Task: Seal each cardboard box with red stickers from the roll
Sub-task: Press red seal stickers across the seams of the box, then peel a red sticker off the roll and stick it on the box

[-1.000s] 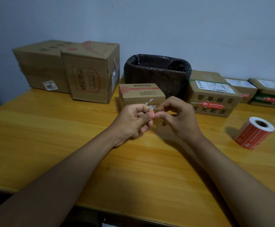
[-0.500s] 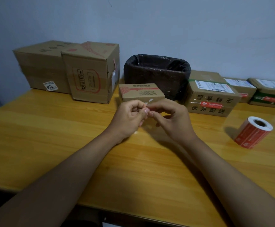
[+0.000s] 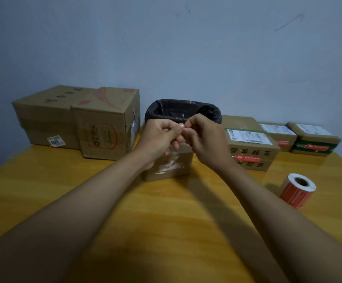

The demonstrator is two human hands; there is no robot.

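Note:
My left hand and my right hand meet fingertip to fingertip above a small cardboard box. Both pinch a tiny piece, apparently a sticker, almost wholly hidden between the fingers. The small box stands mid-table, its front face with torn tape showing under my hands. A roll of red stickers lies on its side at the right, apart from both hands. Right of centre stands a box with a red sticker on its front.
Two large cardboard boxes stand at the back left against the wall. A bin with a black liner sits behind my hands. Two flat parcels line the back right. The wooden table stretches toward me.
My hands have moved up and away from me, now in front of the bin. The red bit seen between my fingers one second ago is hidden now. The camera has tilted upward.

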